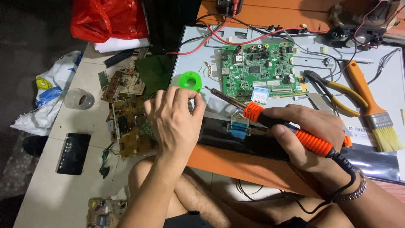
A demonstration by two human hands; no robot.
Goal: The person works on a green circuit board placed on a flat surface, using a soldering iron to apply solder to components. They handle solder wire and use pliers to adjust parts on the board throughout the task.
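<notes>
An orange-handled soldering iron (270,120) is gripped in the right hand (310,133), its long axis running from near right to far left, the metal tip ending just right of the left hand (175,122). A bright green plastic solder spool (190,81) lies just beyond the left hand's fingers, which are curled and pinched, though on what cannot be told. The green rectangular circuit board (259,69) lies farther right on the grey tabletop (46,169). Both wrists are bent inward.

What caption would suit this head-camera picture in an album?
Right hand grips an orange soldering iron, left hand beside a green reel, near a green circuit board.
</notes>
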